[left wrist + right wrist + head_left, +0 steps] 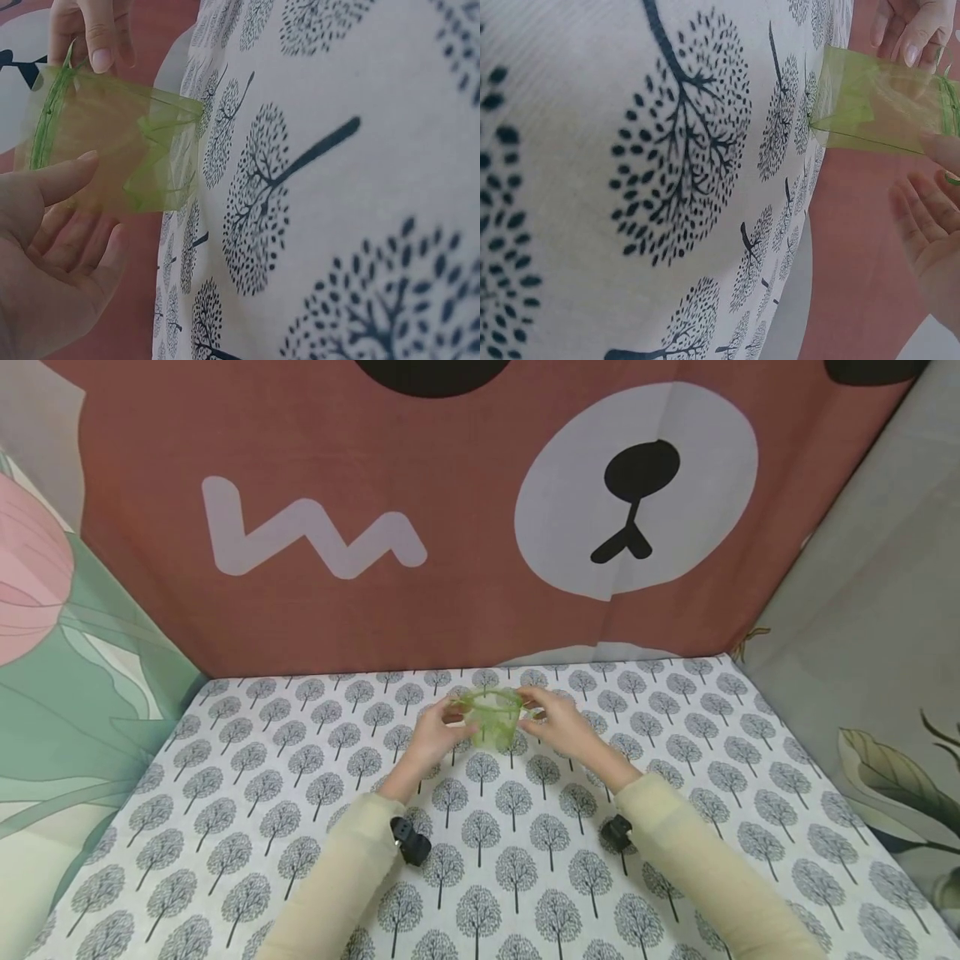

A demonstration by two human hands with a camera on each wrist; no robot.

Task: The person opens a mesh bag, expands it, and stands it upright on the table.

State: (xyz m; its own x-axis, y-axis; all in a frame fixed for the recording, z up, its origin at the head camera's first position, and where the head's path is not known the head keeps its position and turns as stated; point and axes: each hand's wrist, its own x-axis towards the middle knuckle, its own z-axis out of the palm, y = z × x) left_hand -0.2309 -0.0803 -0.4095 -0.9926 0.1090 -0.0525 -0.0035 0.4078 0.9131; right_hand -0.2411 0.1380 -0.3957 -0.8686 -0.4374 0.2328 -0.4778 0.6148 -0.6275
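A sheer green organza drawstring bag (495, 731) stands upright between the two hands, its gathered band and cord near the top. From one side the left hand (441, 731) holds the bag's upper edge, thumb at the front and fingers behind. The right hand (558, 723) grips the opposite upper side near the cord. In the left wrist view the bag (124, 142) appears sideways, see-through, with folds near its bottom. Its lower end (832, 105) lies close to the cloth in the right wrist view; whether it touches cannot be told.
A white cloth (480, 893) printed with dark trees covers the table. Behind it hangs a reddish-brown curtain (450, 618) with a cartoon face. Patterned fabric (862, 652) borders the right side, and leafy fabric (67, 710) the left. Dark wrist cameras (410, 842) sit on both sleeves.
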